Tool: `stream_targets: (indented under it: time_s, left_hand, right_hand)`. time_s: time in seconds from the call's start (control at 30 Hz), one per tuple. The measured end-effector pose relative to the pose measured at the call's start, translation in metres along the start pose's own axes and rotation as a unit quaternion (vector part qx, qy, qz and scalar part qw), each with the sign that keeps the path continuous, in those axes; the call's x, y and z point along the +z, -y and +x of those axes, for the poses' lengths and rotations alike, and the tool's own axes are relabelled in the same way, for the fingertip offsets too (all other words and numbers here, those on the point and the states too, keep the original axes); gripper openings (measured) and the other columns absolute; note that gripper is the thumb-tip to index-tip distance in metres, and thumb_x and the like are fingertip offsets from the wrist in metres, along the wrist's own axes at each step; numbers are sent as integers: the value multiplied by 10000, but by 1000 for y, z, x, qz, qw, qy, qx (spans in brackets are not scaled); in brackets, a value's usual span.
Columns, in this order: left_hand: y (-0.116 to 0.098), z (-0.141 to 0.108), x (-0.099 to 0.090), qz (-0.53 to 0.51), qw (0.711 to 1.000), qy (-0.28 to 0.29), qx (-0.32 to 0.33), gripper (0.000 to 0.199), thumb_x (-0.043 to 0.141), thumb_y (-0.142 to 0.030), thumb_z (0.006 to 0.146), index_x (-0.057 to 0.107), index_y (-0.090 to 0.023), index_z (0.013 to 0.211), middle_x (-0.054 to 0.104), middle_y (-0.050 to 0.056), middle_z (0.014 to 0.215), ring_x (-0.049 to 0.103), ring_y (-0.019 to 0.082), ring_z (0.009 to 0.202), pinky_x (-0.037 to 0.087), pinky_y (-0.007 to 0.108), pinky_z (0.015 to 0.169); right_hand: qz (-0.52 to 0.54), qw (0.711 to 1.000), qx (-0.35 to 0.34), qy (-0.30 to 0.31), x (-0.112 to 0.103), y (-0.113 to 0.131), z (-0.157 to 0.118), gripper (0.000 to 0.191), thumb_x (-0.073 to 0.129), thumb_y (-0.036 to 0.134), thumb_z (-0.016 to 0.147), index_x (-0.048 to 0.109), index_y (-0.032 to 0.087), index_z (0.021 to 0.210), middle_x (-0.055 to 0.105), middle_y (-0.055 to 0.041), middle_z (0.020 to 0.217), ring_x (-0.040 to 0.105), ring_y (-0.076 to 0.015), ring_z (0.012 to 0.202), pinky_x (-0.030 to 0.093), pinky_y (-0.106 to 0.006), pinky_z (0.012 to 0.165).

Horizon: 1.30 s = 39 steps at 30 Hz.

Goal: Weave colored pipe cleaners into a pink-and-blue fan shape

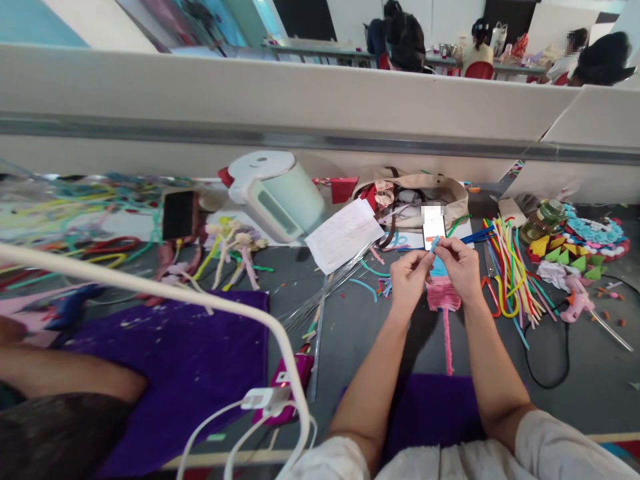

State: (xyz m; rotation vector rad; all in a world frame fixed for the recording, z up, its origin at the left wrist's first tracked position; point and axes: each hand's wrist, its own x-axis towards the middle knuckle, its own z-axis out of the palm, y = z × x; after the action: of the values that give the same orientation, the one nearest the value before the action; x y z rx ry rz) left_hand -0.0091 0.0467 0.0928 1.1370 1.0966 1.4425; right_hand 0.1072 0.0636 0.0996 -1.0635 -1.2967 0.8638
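My left hand point(410, 279) and my right hand point(459, 268) meet over the table, both closed in a pinch. Between the fingertips is a short light-blue pipe cleaner point(435, 243). Just below my hands lies a flat pink and blue pipe-cleaner piece point(444, 293) with a pink stem point(448, 343) pointing towards me. My fingers hide part of its upper end. Beyond my fingertips a phone point(434, 233) with a lit screen leans near a beige cloth bag point(453, 197).
Right are loose pipe cleaners point(517, 273), orange-handled scissors point(493, 297), a glass jar point(543, 220) and a pink glue gun point(580, 300). Left are a paper sheet point(345, 235), a white appliance point(280, 193), a pink power strip point(293, 387), a white cable point(165, 273) and another person's arm point(65, 370).
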Motion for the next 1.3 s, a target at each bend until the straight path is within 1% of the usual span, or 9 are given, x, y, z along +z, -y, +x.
stream_targets:
  time_s: [0.17,0.4,0.5,0.63,0.7,0.8,1.0,1.2,1.3]
  left_hand:
    - [0,4,-4,-133,984,63,-104,294,782,-388,674,627,-139,661,551,-27,550,437,58,389,393,206,395]
    - [-1,10,-10,-268,913,184,-245,351,839,-356,589,586,-123,665,465,-59,494,284,2,351,288,137,317]
    - [3,10,-7,-226,940,146,-210,375,835,-399,598,597,-128,698,520,-42,543,382,29,381,375,161,352]
    - [8,7,-1,-82,995,6,-58,318,834,-367,616,641,-151,746,606,-25,636,549,88,496,473,201,460]
    - [7,5,0,-20,999,-36,-8,251,810,-340,652,647,-154,698,604,-25,611,566,92,501,462,199,488]
    - [5,2,0,1,999,-44,8,221,755,-345,714,658,-152,671,598,-18,589,571,97,487,443,206,490]
    - [1,3,-2,-124,988,36,-82,286,779,-393,669,639,-145,679,562,-27,571,476,74,418,445,223,421]
    - [-3,8,-10,-261,921,183,-225,360,843,-367,595,587,-131,686,489,-49,528,332,18,372,323,154,342]
    - [-1,7,-7,-263,918,180,-235,379,843,-380,601,570,-132,689,484,-52,546,334,12,386,332,143,350]
  right_hand:
    - [22,1000,7,21,-3,3,0,119,645,318,777,658,200,768,631,7,739,556,-142,701,459,-273,701]
    - [107,992,47,40,2,-2,-2,212,685,408,762,618,207,745,578,18,651,516,-127,617,440,-263,626]
    - [102,993,50,18,4,-4,-2,215,686,408,758,621,203,764,591,15,671,525,-124,619,443,-260,627]
    - [10,999,13,-46,5,-4,-3,181,662,376,777,640,196,789,634,-7,744,547,-136,672,452,-269,670]
    - [-13,998,5,-56,5,-3,-4,175,653,374,783,643,200,791,644,-11,759,551,-140,683,458,-272,682]
    - [4,1000,9,-29,5,-1,-3,176,652,377,778,647,202,796,651,-9,770,562,-145,704,469,-276,703]
    - [76,996,41,7,1,0,-1,200,688,390,747,651,201,800,623,4,728,552,-140,692,468,-274,675]
    - [161,983,69,59,0,2,-2,247,736,425,722,627,205,750,576,20,645,514,-117,600,455,-259,607]
    - [157,984,70,42,0,2,-2,255,736,428,723,620,204,758,570,22,641,506,-112,587,445,-252,588]
